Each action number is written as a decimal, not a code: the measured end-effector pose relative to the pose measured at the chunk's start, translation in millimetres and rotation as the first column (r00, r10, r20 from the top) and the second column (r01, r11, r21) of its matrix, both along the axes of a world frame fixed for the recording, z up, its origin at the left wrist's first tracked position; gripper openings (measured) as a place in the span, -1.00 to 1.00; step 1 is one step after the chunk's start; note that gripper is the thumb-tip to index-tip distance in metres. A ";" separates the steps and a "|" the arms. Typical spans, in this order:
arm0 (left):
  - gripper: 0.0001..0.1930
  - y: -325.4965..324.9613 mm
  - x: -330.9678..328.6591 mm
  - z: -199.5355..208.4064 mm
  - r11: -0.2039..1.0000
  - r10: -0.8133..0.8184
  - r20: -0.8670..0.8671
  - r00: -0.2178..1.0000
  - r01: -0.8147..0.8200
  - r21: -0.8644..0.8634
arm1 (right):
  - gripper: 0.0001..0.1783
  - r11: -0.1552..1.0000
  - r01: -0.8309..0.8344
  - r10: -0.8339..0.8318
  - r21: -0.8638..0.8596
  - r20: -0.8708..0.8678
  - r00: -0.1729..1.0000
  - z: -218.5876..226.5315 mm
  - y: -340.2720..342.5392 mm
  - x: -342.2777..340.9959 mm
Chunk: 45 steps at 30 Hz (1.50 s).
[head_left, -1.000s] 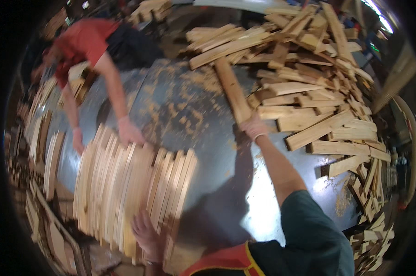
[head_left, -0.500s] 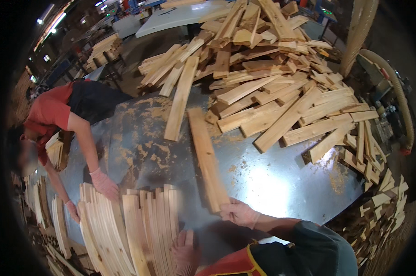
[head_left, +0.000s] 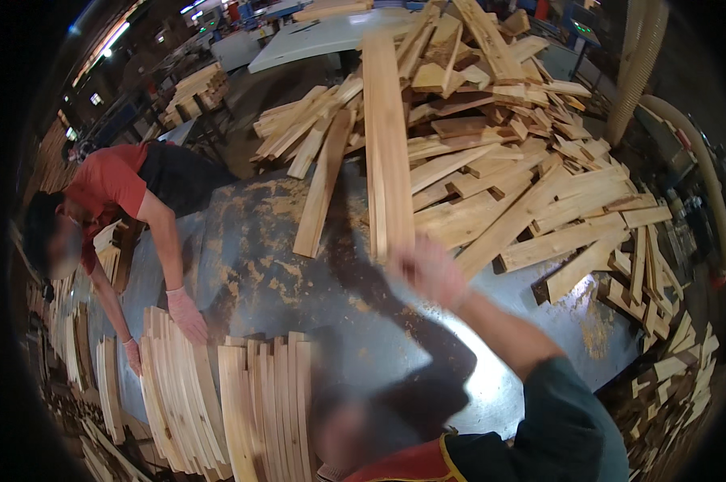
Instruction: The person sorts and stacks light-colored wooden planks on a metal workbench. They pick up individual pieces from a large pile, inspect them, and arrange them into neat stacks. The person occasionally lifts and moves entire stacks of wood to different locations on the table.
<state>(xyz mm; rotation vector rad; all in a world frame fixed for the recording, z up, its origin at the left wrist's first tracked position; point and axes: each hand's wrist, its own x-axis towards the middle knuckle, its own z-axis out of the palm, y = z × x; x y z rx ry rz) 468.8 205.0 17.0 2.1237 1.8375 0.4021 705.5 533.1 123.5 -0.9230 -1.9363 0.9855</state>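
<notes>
My right hand, in a pale pink glove, grips the near end of a long wooden board. The board is raised above the metal table, its far end overlapping the wood pile. Low in the view, my left hand is smeared by motion, so its fingers cannot be made out. It is nearest to a row of boards standing side by side on edge. Left of that row is another bundle of boards, touched by a co-worker's gloved hands.
A large heap of loose boards covers the table's far right side. Sawdust lies scattered over the metal. A co-worker in a red shirt leans in from the left. Offcuts are piled at the lower right, and a ribbed hose hangs behind.
My right hand has lifted the board off the table and carried it away from me, upright in view. My left hand has drawn slightly back from the row of boards.
</notes>
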 end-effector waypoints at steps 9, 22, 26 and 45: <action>-0.15 -17.8 -10.0 -28.5 0.994 -0.113 0.047 0.992 0.113 0.008 | -0.79 0.986 0.003 -0.106 -0.169 -0.602 0.792 24.5 57.4 45.0; -0.18 13.5 44.8 -17.8 0.944 -0.251 -0.015 0.968 0.241 -0.225 | -0.16 0.468 0.252 -0.682 -0.847 -0.164 0.713 -157.3 -232.2 205.0; -0.16 73.7 99.6 4.2 0.938 -0.346 -0.101 0.933 0.342 -0.057 | -0.19 0.603 0.288 -0.718 -0.744 -0.349 0.602 -120.4 -160.0 262.3; -0.50 310.8 287.4 3.4 0.560 0.426 0.728 0.537 0.475 -0.679 | -0.68 0.460 0.167 -0.888 -0.872 -0.458 0.050 -202.9 41.5 409.3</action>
